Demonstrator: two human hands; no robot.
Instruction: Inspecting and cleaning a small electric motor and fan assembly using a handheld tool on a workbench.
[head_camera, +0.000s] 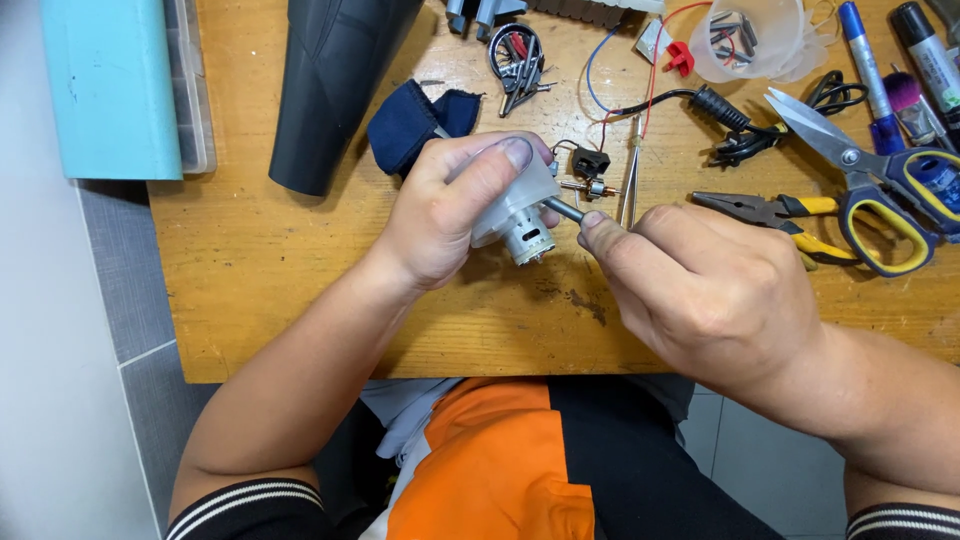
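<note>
Right hand (700, 280) fingers pinch a thin tool (563, 209) at the motor (515, 215) — gripped by the left hand (450, 215); steady alignment is needed next.

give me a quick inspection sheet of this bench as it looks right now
surface: wooden table, scuffed, with dark stains near the front edge.
job's things: small motor in a translucent housing; thin metal tool set against it.
clutter: scissors, pliers, tweezers, markers, plastic cup of small parts, navy cloth, black cone-shaped casing.
hands: left hand grips the housing; right hand pinches the tool.
cables: black cord; thin red and blue wires.
surroundings: teal box at the table's left end; grey tiled floor.
</note>
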